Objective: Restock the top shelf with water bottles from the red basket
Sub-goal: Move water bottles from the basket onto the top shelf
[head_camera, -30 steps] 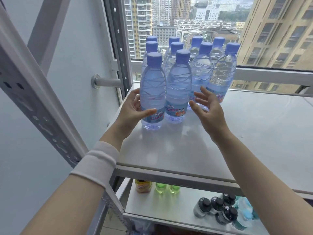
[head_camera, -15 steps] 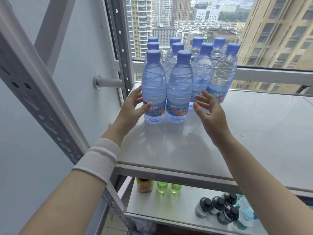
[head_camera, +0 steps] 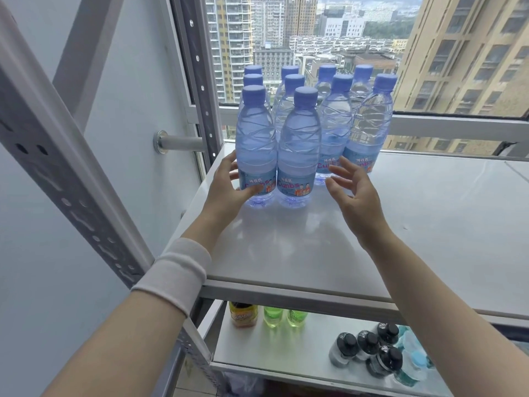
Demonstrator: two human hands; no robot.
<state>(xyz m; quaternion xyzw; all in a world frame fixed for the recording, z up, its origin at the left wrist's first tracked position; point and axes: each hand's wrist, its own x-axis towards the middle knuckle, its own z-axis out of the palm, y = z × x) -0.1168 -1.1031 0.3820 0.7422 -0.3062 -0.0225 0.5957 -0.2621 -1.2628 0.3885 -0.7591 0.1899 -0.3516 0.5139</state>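
Several clear water bottles with blue caps stand upright in a tight cluster at the back left of the white top shelf (head_camera: 372, 239). My left hand (head_camera: 226, 193) cups the base of the front-left bottle (head_camera: 254, 138), fingers along its left side and thumb across the label. Beside it stands the second front bottle (head_camera: 299, 150). My right hand (head_camera: 355, 196) hovers just right of that bottle with fingers spread, holding nothing. The red basket is out of view.
A perforated metal upright (head_camera: 65, 173) runs along the left, and a window frame (head_camera: 458, 127) lies close behind the bottles. The lower shelf (head_camera: 286, 348) carries an orange drink (head_camera: 243, 313), green drinks (head_camera: 283, 318) and black-capped bottles (head_camera: 369, 351). A wall pipe (head_camera: 177, 143) juts out at left.
The two front bottles have slid back against the cluster, with both hands following. My right hand has come off its bottle and spread open.
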